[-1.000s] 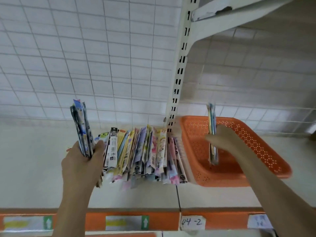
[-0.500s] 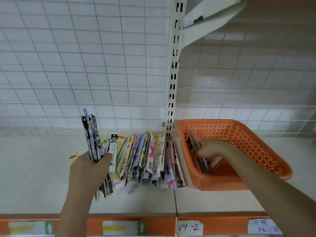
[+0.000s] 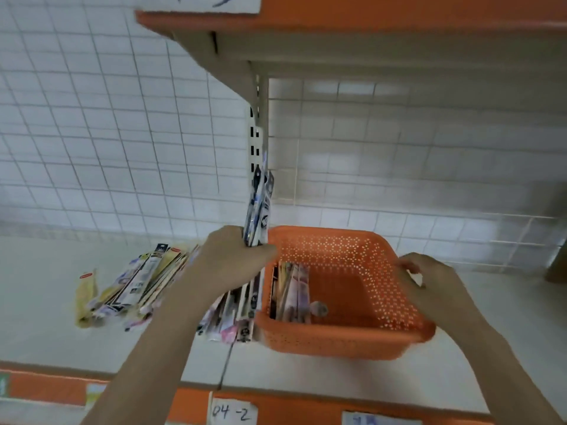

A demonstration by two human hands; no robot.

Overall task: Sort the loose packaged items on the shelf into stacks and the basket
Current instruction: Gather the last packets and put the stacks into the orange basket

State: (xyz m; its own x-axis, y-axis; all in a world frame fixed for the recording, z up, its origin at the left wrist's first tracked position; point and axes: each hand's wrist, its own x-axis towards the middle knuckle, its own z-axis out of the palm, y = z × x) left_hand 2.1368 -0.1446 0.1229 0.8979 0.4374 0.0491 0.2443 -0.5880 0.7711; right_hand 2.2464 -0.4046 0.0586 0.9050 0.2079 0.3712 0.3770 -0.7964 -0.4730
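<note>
Now the left hand (image 3: 233, 259) grips a bundle of packets (image 3: 257, 207) upright just left of the basket (image 3: 346, 342), whose right rim the right hand (image 3: 429, 277) grasps, so the bundle probably drops in next.

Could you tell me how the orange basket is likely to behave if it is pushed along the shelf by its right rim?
The orange basket looks like thin perforated plastic, so probably light and easy to slide. With packets only along its left wall, it may pivot. The right hand on the rim might flex it.
</note>
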